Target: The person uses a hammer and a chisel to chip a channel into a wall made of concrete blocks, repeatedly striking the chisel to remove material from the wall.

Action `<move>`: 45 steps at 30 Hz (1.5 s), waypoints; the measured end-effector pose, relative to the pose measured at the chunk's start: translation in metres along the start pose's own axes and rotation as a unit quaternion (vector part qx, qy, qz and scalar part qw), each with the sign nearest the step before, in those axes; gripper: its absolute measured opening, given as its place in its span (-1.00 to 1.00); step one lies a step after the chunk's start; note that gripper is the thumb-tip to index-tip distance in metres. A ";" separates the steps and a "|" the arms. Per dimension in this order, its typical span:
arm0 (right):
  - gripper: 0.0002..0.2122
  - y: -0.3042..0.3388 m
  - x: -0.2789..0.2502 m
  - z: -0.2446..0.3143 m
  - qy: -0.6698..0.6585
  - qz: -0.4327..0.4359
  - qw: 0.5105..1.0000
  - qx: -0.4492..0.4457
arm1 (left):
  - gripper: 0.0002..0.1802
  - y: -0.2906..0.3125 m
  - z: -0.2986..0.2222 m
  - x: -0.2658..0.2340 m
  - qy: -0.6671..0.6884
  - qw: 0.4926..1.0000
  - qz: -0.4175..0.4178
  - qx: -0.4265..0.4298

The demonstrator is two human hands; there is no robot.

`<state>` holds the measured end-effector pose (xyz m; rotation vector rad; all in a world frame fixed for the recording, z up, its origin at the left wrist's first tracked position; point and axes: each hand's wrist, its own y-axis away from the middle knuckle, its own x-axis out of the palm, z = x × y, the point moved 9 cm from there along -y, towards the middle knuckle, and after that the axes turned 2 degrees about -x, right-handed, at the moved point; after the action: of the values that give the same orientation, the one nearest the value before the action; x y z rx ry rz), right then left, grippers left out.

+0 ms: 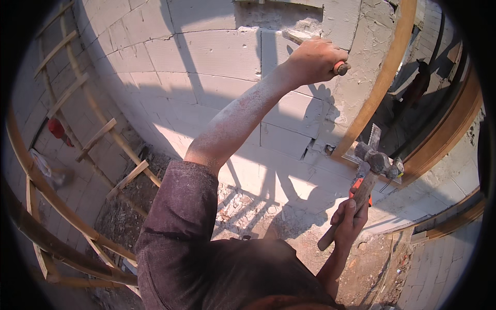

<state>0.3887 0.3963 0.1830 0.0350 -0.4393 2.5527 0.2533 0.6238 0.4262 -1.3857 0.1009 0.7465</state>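
Observation:
My left hand (318, 61), dusted white, is closed around a chisel (293, 38). The butt of its orange handle sticks out below the fist, and the blade points up left, near the lower edge of a recess (276, 16) cut in the pale block wall (217, 57). Lower on the right, my right hand (351, 219) grips the wooden handle of a hammer (368, 187). The hammer's metal head is up, apart from the wall and the chisel. Behind it shows part of a serrated blade (374, 135) with orange parts nearby; the hammer partly hides them.
Wooden frame pieces (385, 77) border an opening on the right. On the left stand a pole ladder (95, 103) and bent poles (67, 206), with a red object (56, 128) beyond. Rubble (237, 209) lies along the wall's foot.

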 end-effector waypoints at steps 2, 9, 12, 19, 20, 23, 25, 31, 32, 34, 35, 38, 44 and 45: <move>-0.72 -0.032 0.016 -0.001 -0.019 0.003 1.000 -0.012 | -0.70 -0.014 0.025 0.007 -0.049 0.999 0.001 0.018; -0.68 -0.101 0.056 -0.001 -0.040 0.043 0.995 -0.084 | -0.89 -0.026 0.048 0.025 -0.015 0.999 0.015 0.035; -0.61 -0.110 0.069 0.002 -0.079 0.046 0.988 -0.124 | -0.89 -0.030 0.048 0.021 -0.015 0.998 0.018 0.050; -0.58 -0.129 0.090 0.029 -0.118 0.010 0.966 -0.229 | -0.85 -0.036 0.053 0.018 -0.048 0.996 -0.060 0.050; -0.57 -0.133 0.091 0.034 -0.122 0.003 0.960 -0.251 | -0.84 -0.039 0.055 0.019 -0.049 0.996 -0.065 0.036; -0.56 -0.142 0.097 0.051 -0.187 -0.045 0.943 -0.272 | -0.83 -0.044 0.063 0.026 -0.064 0.996 -0.056 0.014; -0.58 -0.151 0.100 0.051 -0.300 -0.059 0.907 -0.288 | -0.83 -0.043 0.066 0.031 -0.081 0.996 -0.042 0.002; -0.62 -0.193 0.131 0.038 -0.176 0.068 0.977 -0.103 | -0.84 -0.040 0.074 0.031 -0.123 0.991 -0.036 -0.029; -0.68 -0.196 0.122 0.042 -0.198 0.044 0.970 -0.132 | -0.85 -0.046 0.072 0.033 -0.110 0.993 -0.048 -0.022; -0.71 -0.192 0.118 0.039 -0.266 0.001 0.944 -0.193 | -0.85 -0.057 0.068 0.036 -0.099 0.993 -0.061 -0.010; -0.75 -0.182 0.114 0.039 -0.324 -0.036 0.916 -0.235 | -0.85 -0.051 0.068 0.036 -0.094 0.993 -0.064 -0.010; -0.73 -0.199 0.128 0.049 -0.238 0.038 0.958 -0.155 | -0.84 -0.046 0.076 0.030 -0.112 0.991 -0.064 -0.023; -0.65 -0.172 0.141 0.032 -0.253 0.059 0.936 -0.238 | -0.83 -0.031 0.062 0.020 -0.103 0.992 -0.068 0.031; -0.65 -0.174 0.135 0.031 -0.254 0.062 0.935 -0.239 | -0.83 -0.027 0.053 0.022 -0.107 0.991 -0.070 0.030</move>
<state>0.3625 0.5939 0.2804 0.5100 -1.2854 2.4653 0.2655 0.6812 0.4498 -1.2337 -0.1389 0.7639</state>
